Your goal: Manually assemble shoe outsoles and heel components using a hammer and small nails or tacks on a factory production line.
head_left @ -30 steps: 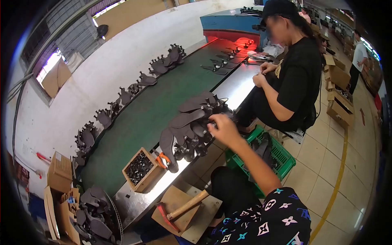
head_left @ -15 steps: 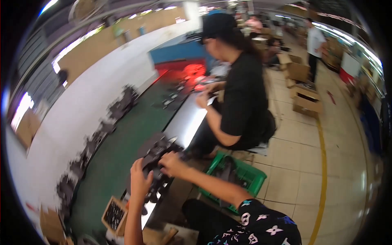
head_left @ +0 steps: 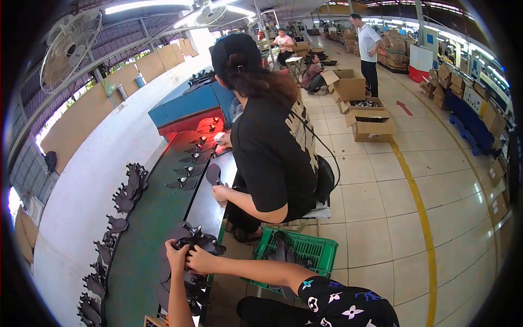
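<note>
My left hand (head_left: 176, 256) and my right hand (head_left: 200, 260) are close together over the near edge of the bench. Both have their fingers closed on a dark strapped sandal (head_left: 197, 237), and its lower part is hidden behind them. Under and around my hands lies a heap of similar dark sandals (head_left: 195, 290). Beyond them, a co-worker in a black shirt (head_left: 267, 158) holds a flat dark sole (head_left: 213, 174) in one hand; the other hand reaches toward the red-lit end of the belt.
A green conveyor belt (head_left: 144, 234) carries sandals in a row along its wall side. More sandals (head_left: 188, 171) lie farther up, before a blue machine (head_left: 190, 106). To my right stands a green crate (head_left: 321, 256) with dark parts. Open cardboard boxes (head_left: 373, 125) stand on the tiled floor.
My hands have come closer together on the sandal. The co-worker has turned farther away and now holds a sole out over the bench. The whole view has shifted.
</note>
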Motion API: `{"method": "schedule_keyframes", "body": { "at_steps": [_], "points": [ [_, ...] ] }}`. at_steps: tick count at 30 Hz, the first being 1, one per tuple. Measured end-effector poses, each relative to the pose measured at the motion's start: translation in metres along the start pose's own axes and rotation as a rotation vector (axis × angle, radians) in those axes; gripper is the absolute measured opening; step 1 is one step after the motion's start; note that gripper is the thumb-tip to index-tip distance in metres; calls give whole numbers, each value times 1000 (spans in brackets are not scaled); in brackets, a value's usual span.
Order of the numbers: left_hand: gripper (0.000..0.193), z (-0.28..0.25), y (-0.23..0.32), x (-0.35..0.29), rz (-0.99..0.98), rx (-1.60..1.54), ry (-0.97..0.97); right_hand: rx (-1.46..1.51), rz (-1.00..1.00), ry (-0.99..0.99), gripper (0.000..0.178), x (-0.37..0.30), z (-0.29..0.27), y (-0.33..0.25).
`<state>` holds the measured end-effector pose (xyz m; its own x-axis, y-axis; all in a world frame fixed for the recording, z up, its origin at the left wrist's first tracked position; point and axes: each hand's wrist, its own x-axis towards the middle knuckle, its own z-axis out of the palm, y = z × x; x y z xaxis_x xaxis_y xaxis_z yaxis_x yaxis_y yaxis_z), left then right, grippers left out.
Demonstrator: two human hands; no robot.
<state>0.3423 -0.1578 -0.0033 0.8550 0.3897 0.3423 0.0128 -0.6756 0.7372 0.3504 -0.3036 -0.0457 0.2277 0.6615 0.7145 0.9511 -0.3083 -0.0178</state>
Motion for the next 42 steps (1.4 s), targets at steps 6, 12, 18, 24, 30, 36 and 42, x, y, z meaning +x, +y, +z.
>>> {"method": "schedule_keyframes", "body": {
  "at_steps": [6,12,18,24,30,36,42],
  "points": [
    [50,-12,-6,6,35,-115,-120,158,28,-47,25,18,10,5],
    [28,-31,-22,18,-28,-356,-230,320,82,-234,22,24,-7,22],
    [21,-35,11,-27,198,68,42,363,27,-3,21,-19,-31,18],
    [52,-49,55,-106,317,426,-8,292,661,310,27,-5,-71,20],
    [75,18,57,-91,217,568,-37,950,801,129,55,-64,-24,77],
    [46,15,53,-84,144,698,-106,670,556,261,67,-39,-19,53],
    [31,22,41,-70,163,402,-217,689,385,29,48,-17,-16,86]
  ]
}}
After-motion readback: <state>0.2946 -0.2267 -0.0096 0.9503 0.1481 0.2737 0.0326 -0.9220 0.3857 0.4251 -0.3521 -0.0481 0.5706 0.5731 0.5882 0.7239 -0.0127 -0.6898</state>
